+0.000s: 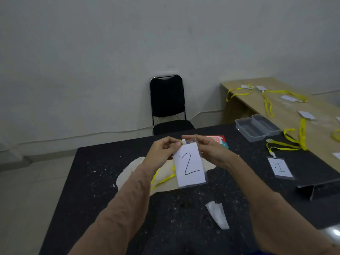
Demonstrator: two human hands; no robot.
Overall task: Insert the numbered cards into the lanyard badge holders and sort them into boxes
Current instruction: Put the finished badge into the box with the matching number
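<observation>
A white card marked "2" (189,166) hangs in a clear badge holder held up above the black table (95,172). My left hand (162,153) pinches the holder's top left corner at the white clip. My right hand (211,150) grips its top right edge. Its yellow lanyard (161,180) trails down under my left forearm. A second holder with card "1" (280,167) lies flat at the right, its yellow lanyard (283,145) looped behind it. Two clear plastic boxes (257,127) stand at the table's far right.
A wooden table (287,107) at the right carries several more yellow lanyards and white cards. A black chair (168,105) stands beyond the far edge. A crumpled white wrapper (218,214) lies near me, a red packet (219,140) behind my right hand, a pale mat (128,172) underneath.
</observation>
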